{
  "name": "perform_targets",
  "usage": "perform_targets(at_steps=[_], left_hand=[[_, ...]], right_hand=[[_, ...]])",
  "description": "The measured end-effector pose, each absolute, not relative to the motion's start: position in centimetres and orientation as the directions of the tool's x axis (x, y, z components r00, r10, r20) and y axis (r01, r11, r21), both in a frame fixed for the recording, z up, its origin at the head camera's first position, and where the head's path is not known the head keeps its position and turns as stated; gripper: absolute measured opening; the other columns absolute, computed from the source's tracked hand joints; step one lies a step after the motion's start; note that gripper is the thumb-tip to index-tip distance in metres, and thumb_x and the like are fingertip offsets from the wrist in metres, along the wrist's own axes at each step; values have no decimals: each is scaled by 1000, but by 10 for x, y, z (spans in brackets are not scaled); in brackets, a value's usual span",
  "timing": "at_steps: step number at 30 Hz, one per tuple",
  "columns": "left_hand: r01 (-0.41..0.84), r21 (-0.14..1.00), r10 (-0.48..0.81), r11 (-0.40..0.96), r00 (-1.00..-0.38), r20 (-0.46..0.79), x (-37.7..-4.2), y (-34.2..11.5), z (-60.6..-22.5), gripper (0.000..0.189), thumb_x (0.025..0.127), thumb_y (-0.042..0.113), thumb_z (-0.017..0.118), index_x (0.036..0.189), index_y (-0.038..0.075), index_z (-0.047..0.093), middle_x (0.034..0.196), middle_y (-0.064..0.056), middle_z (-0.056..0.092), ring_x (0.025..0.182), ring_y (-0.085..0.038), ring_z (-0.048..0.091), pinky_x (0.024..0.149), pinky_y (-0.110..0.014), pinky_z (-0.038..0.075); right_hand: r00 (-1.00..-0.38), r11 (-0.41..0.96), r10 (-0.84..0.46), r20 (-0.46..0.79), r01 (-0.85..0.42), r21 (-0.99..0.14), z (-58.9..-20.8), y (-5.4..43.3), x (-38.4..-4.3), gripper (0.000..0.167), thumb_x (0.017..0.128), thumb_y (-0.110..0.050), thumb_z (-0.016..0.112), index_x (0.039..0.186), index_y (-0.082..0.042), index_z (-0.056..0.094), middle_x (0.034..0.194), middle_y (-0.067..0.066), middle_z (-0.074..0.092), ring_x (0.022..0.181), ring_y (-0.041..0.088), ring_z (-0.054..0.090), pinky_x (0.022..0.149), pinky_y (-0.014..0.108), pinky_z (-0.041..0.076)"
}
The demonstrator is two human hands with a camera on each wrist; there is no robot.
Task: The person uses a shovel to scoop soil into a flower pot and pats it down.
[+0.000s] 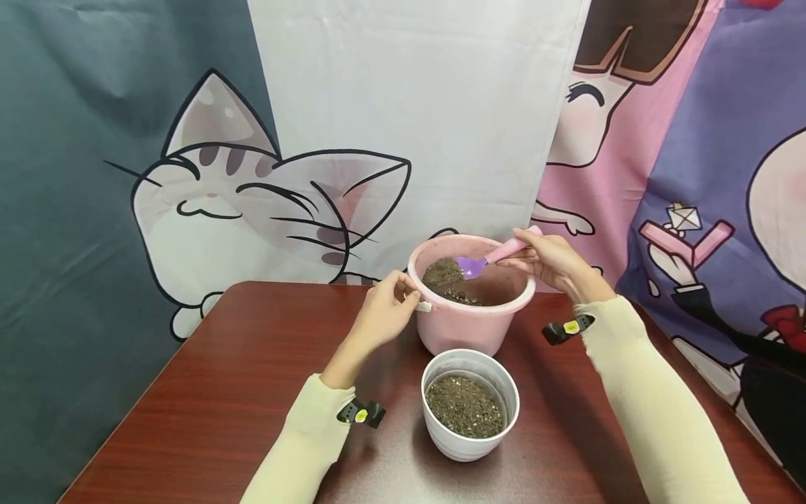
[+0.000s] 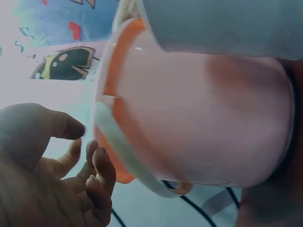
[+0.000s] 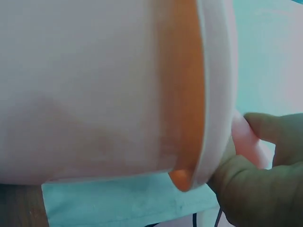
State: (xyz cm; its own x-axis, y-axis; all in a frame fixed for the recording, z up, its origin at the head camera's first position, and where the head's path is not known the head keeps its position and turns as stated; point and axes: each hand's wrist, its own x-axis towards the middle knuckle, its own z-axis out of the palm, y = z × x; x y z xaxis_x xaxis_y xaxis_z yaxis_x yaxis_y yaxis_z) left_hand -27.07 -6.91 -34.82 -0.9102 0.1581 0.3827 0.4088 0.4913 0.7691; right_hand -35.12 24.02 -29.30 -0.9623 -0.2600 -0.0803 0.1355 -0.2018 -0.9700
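Note:
A pink bucket (image 1: 466, 329) with dark soil (image 1: 462, 297) in it stands on the table. At its right side my right hand (image 1: 548, 262) grips the pink handle of a small trowel (image 1: 471, 267), whose purple blade is over the inside of the bucket, against a heap of soil. My left hand (image 1: 387, 311) is at the bucket's left rim, its fingers loosely bent right by the edge, nothing between thumb and fingers in the left wrist view. A white handle (image 2: 128, 146) hangs along the bucket's side there. In front stands a white pot (image 1: 469, 448) with soil in it.
The brown wooden table (image 1: 239, 392) extends left and right of the containers. Behind it hangs a printed cloth (image 1: 415, 84) with a cartoon cat, close to the back of the bucket.

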Motion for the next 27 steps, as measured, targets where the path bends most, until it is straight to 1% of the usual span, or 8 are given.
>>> perform_targets(at_steps=[3,6,9,11,15,18,23,27], left_hand=[[424,759,209,494,-906,369,-266,-74,-341,8,91,10,61,99,13,61,89,0,62,64,-14,55,62,-29,45],[491,725,335,484,-869,364,-263,-80,-334,11,91,6,59,100,11,60,92,-1,64,71,-15,58,67,-28,47],[596,650,534,471,-779,328,-259,-87,-329,14,92,7,59,106,9,61,98,-3,66,81,-16,59,74,-29,49],[657,595,667,464,-701,254,-255,-91,-325,16,95,9,60,111,9,60,101,-1,65,87,-14,60,80,-30,50],[692,543,798,475,-599,66,-247,-95,-321,21,96,18,63,116,12,60,102,5,64,92,-12,61,84,-28,48],[669,540,803,511,-596,-22,-242,-93,-320,31,94,27,68,119,13,58,106,3,65,93,-14,62,85,-27,47],[605,533,765,591,-631,-133,-238,-89,-321,62,79,39,83,128,14,53,113,-2,65,92,-14,61,83,-28,47],[558,512,725,653,-655,-211,-236,-87,-322,78,71,43,88,135,19,50,116,-4,65,100,-18,61,86,-30,47]], right_hand=[[-968,-251,-251,0,65,-966,-298,245,-340,39,104,-20,52,92,10,74,90,24,73,90,28,73,82,31,55],[-970,-273,-228,82,-17,-962,-303,246,-326,43,106,-23,49,97,11,73,93,23,73,93,27,73,83,31,54],[-963,-268,-217,157,-96,-959,-307,246,-313,47,108,-24,44,102,14,71,95,23,73,95,24,72,81,29,55],[-964,-289,-193,183,-122,-950,-309,246,-305,46,108,-23,44,101,13,72,94,23,73,94,24,73,79,29,56],[-963,-355,-145,227,-164,-920,-315,245,-293,45,107,-21,46,100,15,71,91,26,72,94,29,72,79,32,57],[-965,-395,-99,244,-187,-899,-319,246,-286,44,106,-21,47,99,15,71,90,27,71,92,32,72,81,35,56],[-964,-413,-39,262,-224,-883,-324,248,-279,43,106,-20,48,96,12,73,87,26,71,88,34,72,82,38,54],[-956,-417,-61,286,-236,-878,-322,250,-278,44,107,-20,46,96,13,73,87,26,71,86,33,72,81,37,55]])
